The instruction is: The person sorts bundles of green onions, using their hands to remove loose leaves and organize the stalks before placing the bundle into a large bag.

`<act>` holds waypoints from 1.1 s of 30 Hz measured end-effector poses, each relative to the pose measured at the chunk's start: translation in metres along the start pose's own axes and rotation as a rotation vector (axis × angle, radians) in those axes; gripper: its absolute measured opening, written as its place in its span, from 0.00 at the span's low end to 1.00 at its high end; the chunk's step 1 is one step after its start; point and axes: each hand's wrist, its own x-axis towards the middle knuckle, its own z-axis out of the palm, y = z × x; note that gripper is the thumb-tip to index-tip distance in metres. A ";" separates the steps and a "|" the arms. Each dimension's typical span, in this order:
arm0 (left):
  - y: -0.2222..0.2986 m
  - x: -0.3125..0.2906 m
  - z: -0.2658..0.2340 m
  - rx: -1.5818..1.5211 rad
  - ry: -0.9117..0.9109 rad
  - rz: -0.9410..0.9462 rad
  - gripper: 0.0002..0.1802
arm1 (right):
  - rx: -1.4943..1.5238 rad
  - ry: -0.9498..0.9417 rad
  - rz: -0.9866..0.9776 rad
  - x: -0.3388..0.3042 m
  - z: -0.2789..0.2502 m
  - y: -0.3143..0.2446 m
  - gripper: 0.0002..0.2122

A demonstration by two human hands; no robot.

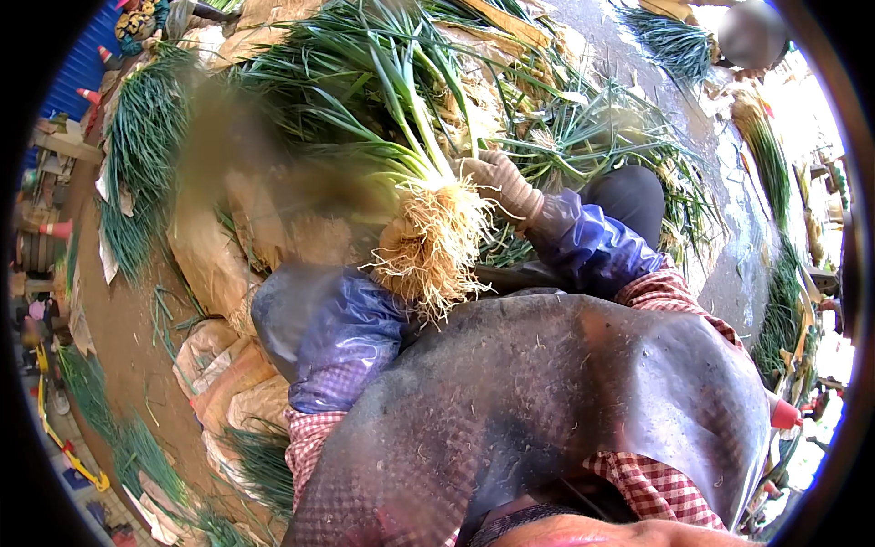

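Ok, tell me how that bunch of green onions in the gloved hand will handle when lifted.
The bunch of green onions would likely be firm near the white stems, where the right hand grips it, but its long leaves probably flop. The tangled roots look loose, so they may shed dirt. It seems light for its size.

Outdoor produce yard, green onion heaps point(365, 82), sacks point(228, 383), dirt ground point(128, 328)

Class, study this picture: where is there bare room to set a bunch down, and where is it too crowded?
Bare ground runs between the left row of green onions and the sacks. Bare pavement lies right of the main pile. Crowded: around the right hand and the rooted bunch, and on the lap, filled by the apron.
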 end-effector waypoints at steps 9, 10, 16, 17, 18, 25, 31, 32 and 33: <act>0.005 -0.001 -0.004 0.102 -0.074 -0.134 0.35 | -0.648 0.061 0.084 0.026 -0.075 0.095 0.10; 0.008 -0.011 0.024 0.146 0.046 -0.099 0.34 | -0.455 0.078 0.159 0.029 -0.073 0.081 0.11; 0.006 -0.001 -0.007 0.219 -0.058 -0.068 0.31 | -0.364 -0.120 0.069 -0.002 -0.029 0.029 0.17; -0.004 0.016 0.004 0.178 -0.060 -0.121 0.31 | -0.380 -0.038 -0.201 0.011 -0.051 0.083 0.18; -0.015 0.035 0.019 0.138 -0.078 -0.180 0.31 | -0.427 0.049 -0.478 0.022 -0.078 0.131 0.18; -0.004 0.030 0.022 0.000 0.056 -0.231 0.30 | -1.035 -0.007 -0.084 0.013 -0.020 -0.027 0.20; -0.015 0.028 0.032 -0.208 0.157 -0.310 0.29 | -0.803 0.038 0.010 -0.021 -0.011 -0.058 0.31; -0.017 0.027 0.033 -0.334 0.197 -0.325 0.29 | -0.787 -0.020 0.167 -0.038 0.001 -0.084 0.40; -0.016 0.024 0.039 -0.447 0.241 -0.330 0.29 | -0.746 -0.128 0.264 -0.048 0.010 -0.105 0.44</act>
